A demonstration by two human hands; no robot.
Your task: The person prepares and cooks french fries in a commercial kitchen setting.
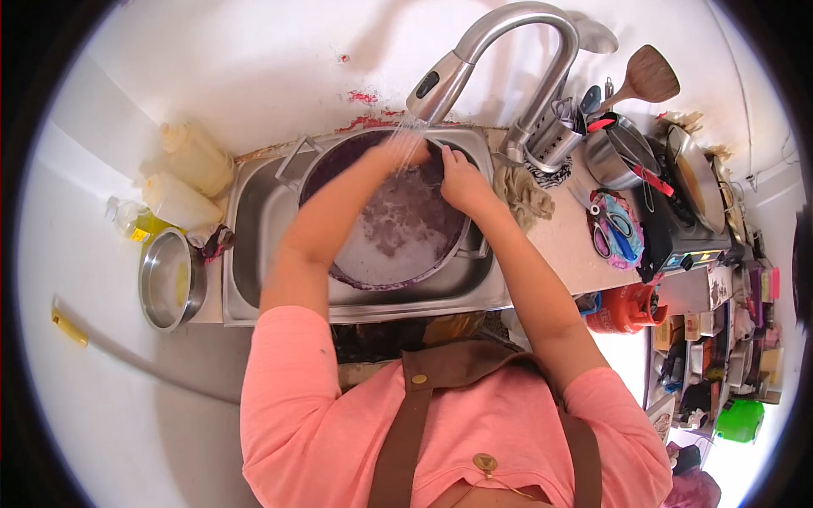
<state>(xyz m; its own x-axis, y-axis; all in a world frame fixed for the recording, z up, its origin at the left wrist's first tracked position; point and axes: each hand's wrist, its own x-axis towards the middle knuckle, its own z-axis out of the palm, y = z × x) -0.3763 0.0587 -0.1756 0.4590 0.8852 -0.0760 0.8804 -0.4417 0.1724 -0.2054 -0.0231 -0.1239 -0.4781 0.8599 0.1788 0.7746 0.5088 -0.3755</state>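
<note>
A large metal pot (406,235) with two side handles sits tilted in the stainless steel sink (260,254). Purplish residue coats its inner wall, and cloudy, foamy water lies in the bottom. Water sprays from the faucet head (438,86) into the pot's far side. My left hand (406,152) is blurred under this stream, inside the pot near the far wall; its fingers and anything in them cannot be made out. With thumb and fingers over the rim, my right hand (462,180) grips the pot at its far right.
Left of the sink stand plastic bottles (190,197) and a round steel bowl (173,279). Rightward are a crumpled cloth (524,197), a utensil holder (556,140), scissors (613,222), a saucepan (619,155) and a stove (686,244). A red gas cylinder (622,311) stands below the counter.
</note>
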